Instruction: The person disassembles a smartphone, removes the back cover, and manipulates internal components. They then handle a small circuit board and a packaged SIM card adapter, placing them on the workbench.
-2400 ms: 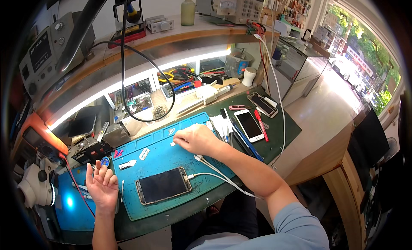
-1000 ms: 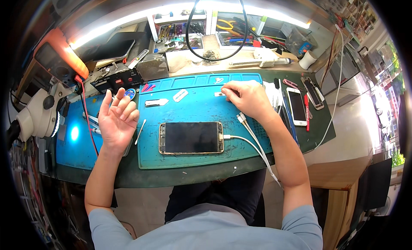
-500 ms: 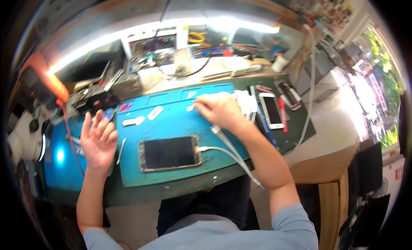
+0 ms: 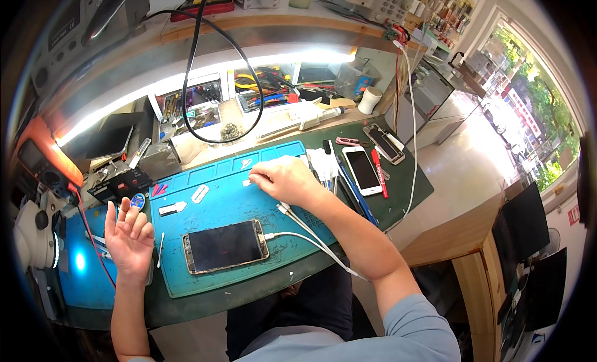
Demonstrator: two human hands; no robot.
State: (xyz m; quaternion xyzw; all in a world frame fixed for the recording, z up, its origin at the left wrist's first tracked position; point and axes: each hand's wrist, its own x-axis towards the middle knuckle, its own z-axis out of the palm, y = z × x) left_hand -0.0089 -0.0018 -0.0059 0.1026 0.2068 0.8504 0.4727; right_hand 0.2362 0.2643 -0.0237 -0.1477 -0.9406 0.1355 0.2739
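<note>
My left hand (image 4: 129, 241) is raised at the left edge of the blue repair mat (image 4: 217, 284), palm up, fingers apart and partly bent, holding nothing. Over the mat's far part, my right hand (image 4: 289, 180) is closed, thumb and fingers pinched together. By its fingertips shows a small white piece (image 4: 247, 183); whether they grip it I cannot make out. Below lies a phone (image 4: 225, 247) with a dark screen and exposed frame, a white cable (image 4: 298, 235) plugged into its right end. A cotton swab (image 4: 161, 250) and small white parts (image 4: 199, 194) lie nearby.
A white phone (image 4: 362, 170), a red marker (image 4: 380, 174) and an opened phone shell (image 4: 384, 144) lie at the right. An orange multimeter (image 4: 50, 157) stands at the left. A black cable loop (image 4: 261, 82) hangs before the shelf. Trays of tools (image 4: 258, 85) line the back.
The view has tilted, so more of the shelf above shows and the bench sits farther left. Both hands keep nearly the same pose and place over the mat.
</note>
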